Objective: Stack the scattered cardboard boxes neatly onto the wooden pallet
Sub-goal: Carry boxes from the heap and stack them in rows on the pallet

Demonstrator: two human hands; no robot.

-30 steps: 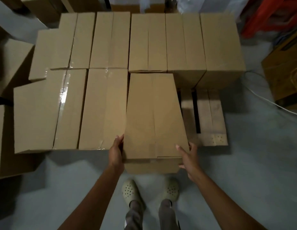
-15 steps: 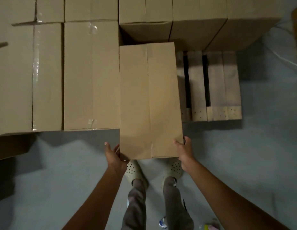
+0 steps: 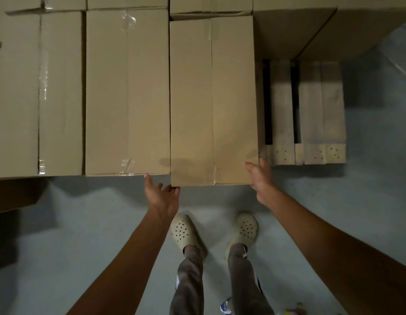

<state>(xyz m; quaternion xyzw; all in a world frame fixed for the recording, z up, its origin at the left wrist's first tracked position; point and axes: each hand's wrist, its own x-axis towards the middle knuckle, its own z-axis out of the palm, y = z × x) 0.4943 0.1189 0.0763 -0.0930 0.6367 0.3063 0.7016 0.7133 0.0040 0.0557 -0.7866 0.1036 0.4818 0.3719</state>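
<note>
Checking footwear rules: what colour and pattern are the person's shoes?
The shoes are cream with round holes; head view.

You have bare pallet slats (image 3: 308, 105) open to the right of the nearest box (image 3: 213, 98). Its left side sits flush against the neighbouring box (image 3: 127, 92), and rear boxes (image 3: 295, 28) wall off the back.

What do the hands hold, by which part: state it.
Nothing is gripped: left hand and right hand, both open, touch the cardboard box at its near corners.
</note>
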